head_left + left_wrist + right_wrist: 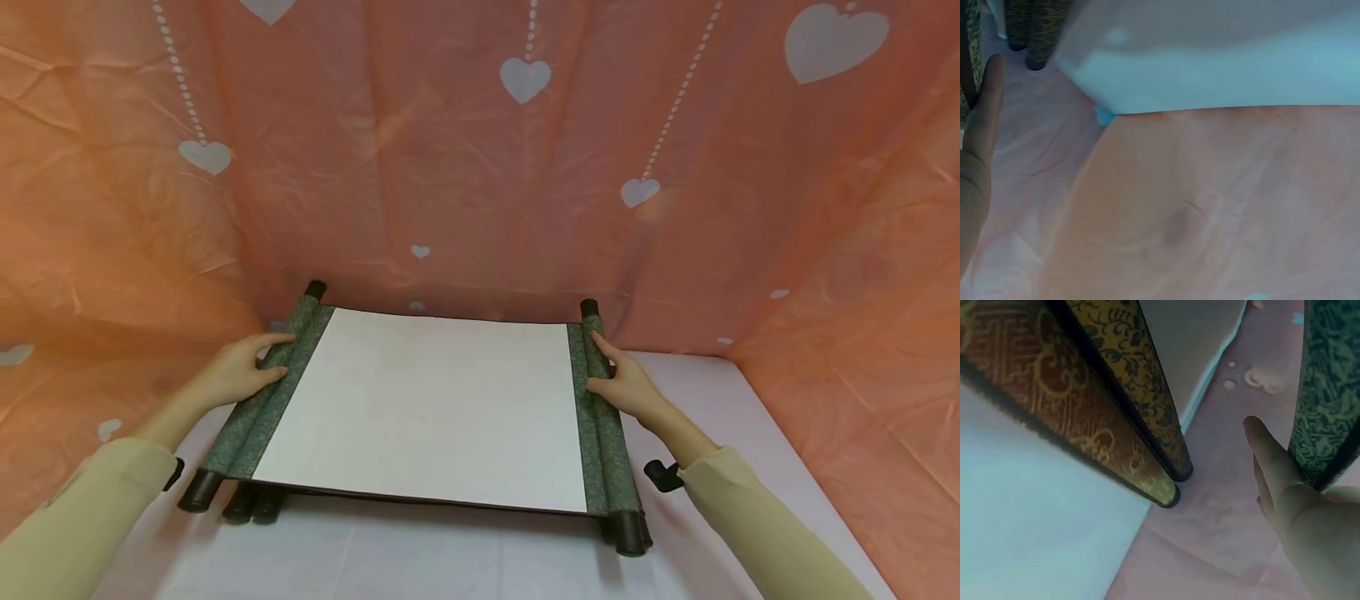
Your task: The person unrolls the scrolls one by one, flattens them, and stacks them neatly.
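Note:
A hanging scroll [442, 404] with a blank white sheet and green patterned borders is spread out above the white table. My left hand [236, 371] grips its left roller, thumb toward the sheet and fingers over the far side. On the opposite roller, my right hand [630, 387] holds the green rolled edge in the same way. The right wrist view shows that hand [1300, 506] against the green brocade [1329, 381]. At the border of the left wrist view, one finger of the left hand [979, 162] lies along the patterned roller.
Beneath the spread scroll lie other rolled scrolls, one red-and-gold [1054, 387] and one yellow with dark vines [1129, 369]. Black roller knobs [240, 504] poke out under its left side. An orange cloth with white hearts [450, 167] encloses the white tabletop [420, 558].

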### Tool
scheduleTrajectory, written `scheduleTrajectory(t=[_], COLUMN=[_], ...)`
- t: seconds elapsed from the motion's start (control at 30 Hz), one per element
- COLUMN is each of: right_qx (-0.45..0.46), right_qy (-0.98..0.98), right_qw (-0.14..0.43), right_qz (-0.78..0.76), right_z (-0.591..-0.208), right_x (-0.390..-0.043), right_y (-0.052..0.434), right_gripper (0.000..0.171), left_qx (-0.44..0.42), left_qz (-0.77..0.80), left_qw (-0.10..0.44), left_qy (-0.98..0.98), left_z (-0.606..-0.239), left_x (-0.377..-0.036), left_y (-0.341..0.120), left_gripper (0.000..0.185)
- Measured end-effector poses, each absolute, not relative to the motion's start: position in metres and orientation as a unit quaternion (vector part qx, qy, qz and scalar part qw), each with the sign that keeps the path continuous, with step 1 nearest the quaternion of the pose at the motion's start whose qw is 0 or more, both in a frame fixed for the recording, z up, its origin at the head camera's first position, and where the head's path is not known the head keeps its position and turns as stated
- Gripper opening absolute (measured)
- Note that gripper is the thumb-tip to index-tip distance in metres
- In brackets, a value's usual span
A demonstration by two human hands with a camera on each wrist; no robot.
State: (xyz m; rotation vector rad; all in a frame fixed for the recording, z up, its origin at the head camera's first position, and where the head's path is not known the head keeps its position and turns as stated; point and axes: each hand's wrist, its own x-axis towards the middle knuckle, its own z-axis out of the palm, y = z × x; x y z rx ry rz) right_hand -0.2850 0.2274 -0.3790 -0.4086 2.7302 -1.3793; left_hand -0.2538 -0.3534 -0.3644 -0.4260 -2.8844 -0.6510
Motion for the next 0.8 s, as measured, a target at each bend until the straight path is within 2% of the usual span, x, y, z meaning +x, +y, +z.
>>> scheduleTrajectory(t=[0.43, 0.8], right_qx=[-0.132, -0.145], right_qy=[0.882, 0.893], right_qw=[0.079, 0.106], right_qz=[-0.446, -0.413], right_z=[-0.408, -0.423], right_x=[-0.308, -0.314], right_y=[0.212, 0.207], right_gripper=[0.086, 0.085], left_qx=[-0.135, -0.145], left_qz=[-0.235, -0.24], left_qw=[0.004, -0.008], left_qy=[-0.963, -0.96], left_z=[-0.388, -0.399], left_x=[-0.268, -0.269], left_y=[-0.366, -0.367], left_gripper=[0.059, 0.056])
